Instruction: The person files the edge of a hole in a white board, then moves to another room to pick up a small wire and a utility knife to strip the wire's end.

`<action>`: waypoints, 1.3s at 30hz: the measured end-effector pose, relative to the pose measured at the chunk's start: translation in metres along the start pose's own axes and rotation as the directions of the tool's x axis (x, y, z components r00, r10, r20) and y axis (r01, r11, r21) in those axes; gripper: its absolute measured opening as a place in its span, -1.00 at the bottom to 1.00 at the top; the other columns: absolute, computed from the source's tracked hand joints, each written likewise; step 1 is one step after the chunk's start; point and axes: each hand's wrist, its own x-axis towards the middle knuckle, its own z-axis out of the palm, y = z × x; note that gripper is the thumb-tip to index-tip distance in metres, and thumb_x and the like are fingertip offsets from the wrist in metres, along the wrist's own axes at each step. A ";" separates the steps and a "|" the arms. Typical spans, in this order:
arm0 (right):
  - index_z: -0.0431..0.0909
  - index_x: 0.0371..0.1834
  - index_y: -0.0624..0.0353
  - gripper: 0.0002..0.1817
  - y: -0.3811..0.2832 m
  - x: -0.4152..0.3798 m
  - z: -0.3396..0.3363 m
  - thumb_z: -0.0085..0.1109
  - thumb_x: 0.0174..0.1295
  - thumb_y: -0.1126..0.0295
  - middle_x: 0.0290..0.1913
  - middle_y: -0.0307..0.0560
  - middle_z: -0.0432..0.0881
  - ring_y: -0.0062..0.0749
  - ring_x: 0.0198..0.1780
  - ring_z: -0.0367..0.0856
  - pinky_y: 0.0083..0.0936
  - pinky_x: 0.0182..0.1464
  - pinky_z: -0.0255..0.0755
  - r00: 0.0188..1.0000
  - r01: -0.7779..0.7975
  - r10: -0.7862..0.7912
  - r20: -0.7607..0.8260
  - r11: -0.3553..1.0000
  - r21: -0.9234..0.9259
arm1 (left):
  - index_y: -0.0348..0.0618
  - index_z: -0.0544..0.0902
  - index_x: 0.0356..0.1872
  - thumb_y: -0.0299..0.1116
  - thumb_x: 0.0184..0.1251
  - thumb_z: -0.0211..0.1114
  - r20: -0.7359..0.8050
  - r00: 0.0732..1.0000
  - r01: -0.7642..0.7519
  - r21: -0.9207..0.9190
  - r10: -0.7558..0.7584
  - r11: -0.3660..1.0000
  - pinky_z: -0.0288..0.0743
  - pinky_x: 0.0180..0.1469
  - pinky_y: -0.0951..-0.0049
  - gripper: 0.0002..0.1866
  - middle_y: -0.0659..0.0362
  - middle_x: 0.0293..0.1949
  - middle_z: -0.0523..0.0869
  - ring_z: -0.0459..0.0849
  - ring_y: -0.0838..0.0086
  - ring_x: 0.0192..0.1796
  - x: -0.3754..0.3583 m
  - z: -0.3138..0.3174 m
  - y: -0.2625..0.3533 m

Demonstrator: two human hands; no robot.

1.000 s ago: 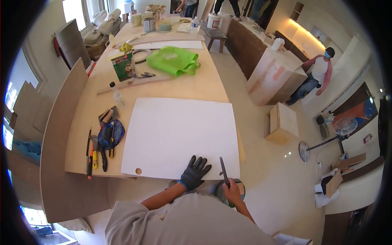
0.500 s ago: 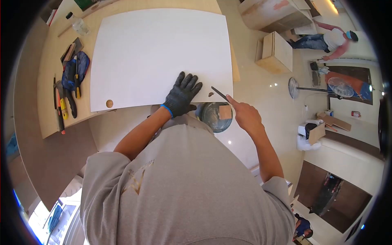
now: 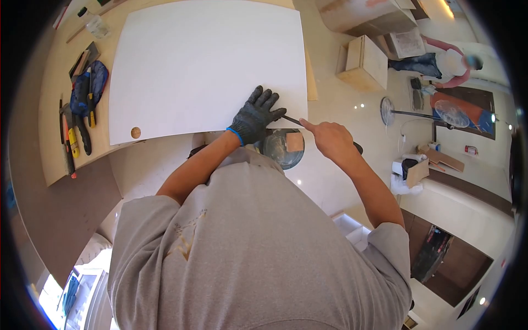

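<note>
A large white board (image 3: 203, 66) lies flat on a wooden worktable, with a round hole (image 3: 136, 132) near its front left corner. My left hand (image 3: 254, 118), in a dark glove with a blue cuff, presses on the board's front edge, fingers spread. My right hand (image 3: 334, 142), bare, is closed around a slim dark file (image 3: 292, 120), index finger stretched along it. The file's tip meets the gloved hand at the front right corner. That glove covers the spot where another hole was visible.
Hand tools (image 3: 74, 129) and a blue pouch (image 3: 89, 85) lie on the table's left side, near a clear bottle (image 3: 94, 23). Below the front edge stands a round bucket (image 3: 280, 157). At the right are a wooden box (image 3: 366, 63), a standing fan (image 3: 388, 111) and another person (image 3: 445, 60).
My left hand has slid right toward the corner, covering the hole there. The file has shifted and its tip is now against the glove. The whole view has moved slightly.
</note>
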 end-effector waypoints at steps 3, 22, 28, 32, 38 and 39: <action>0.40 0.51 -0.29 -0.28 0.003 0.001 0.002 -0.03 0.27 0.58 -0.40 -0.02 0.62 -0.09 -0.31 0.65 -0.14 -0.18 0.55 0.999 -0.006 0.005 0.036 1.000 0.017 | 0.11 0.57 0.34 -0.04 0.04 0.55 0.016 1.000 0.012 -0.039 -0.012 0.999 -0.09 0.64 -0.09 -0.26 -0.12 0.46 0.39 0.27 0.02 0.55 0.001 -0.003 -0.001; 0.35 0.54 -0.36 -0.28 -0.009 -0.001 0.006 -0.02 0.29 0.52 -0.39 -0.02 0.63 -0.09 -0.37 0.67 -0.19 -0.25 0.59 0.995 -0.048 0.051 0.088 0.998 -0.036 | 0.12 0.67 0.23 -0.12 0.09 0.51 -0.061 0.998 0.005 -0.154 -0.015 0.988 -0.03 0.64 -0.02 -0.41 -0.06 0.43 0.46 0.32 0.06 0.52 0.000 -0.002 -0.005; 0.37 0.52 -0.33 -0.30 -0.010 0.001 0.004 0.01 0.29 0.52 -0.43 -0.06 0.62 -0.12 -0.38 0.67 -0.22 -0.30 0.57 0.999 -0.033 0.035 0.035 0.997 -0.067 | 0.11 0.61 0.29 -0.12 0.11 0.51 -0.015 1.000 0.018 -0.110 -0.019 0.994 -0.09 0.65 -0.01 -0.36 -0.05 0.45 0.43 0.27 0.09 0.56 0.001 -0.003 -0.004; 0.41 0.49 -0.29 -0.32 -0.005 0.002 0.004 0.02 0.28 0.52 -0.44 -0.06 0.62 -0.13 -0.37 0.67 -0.21 -0.30 0.56 1.000 -0.003 0.003 0.018 0.999 -0.043 | 0.07 0.58 0.31 -0.12 0.12 0.50 0.039 0.999 0.017 -0.072 -0.014 0.997 -0.10 0.66 0.00 -0.34 -0.04 0.46 0.42 0.25 0.11 0.57 0.000 -0.008 -0.004; 0.44 0.46 -0.22 -0.35 0.004 0.004 0.004 0.04 0.26 0.51 -0.44 -0.06 0.62 -0.15 -0.38 0.66 -0.22 -0.31 0.56 0.998 0.053 -0.053 -0.020 0.999 0.006 | -0.02 0.59 0.29 -0.06 0.10 0.51 -0.027 0.999 0.034 -0.101 -0.037 0.994 -0.09 0.66 0.01 -0.32 -0.04 0.45 0.43 0.26 0.14 0.56 0.003 0.003 -0.005; 0.40 0.49 -0.30 -0.32 0.004 0.005 0.004 0.01 0.28 0.54 -0.43 -0.06 0.62 -0.15 -0.37 0.66 -0.21 -0.26 0.56 0.999 0.038 -0.038 0.006 0.999 0.004 | -0.03 0.59 0.28 -0.05 0.10 0.51 -0.042 0.998 0.038 -0.107 -0.042 0.994 -0.08 0.66 0.01 -0.32 -0.04 0.45 0.43 0.27 0.14 0.56 0.002 0.004 -0.005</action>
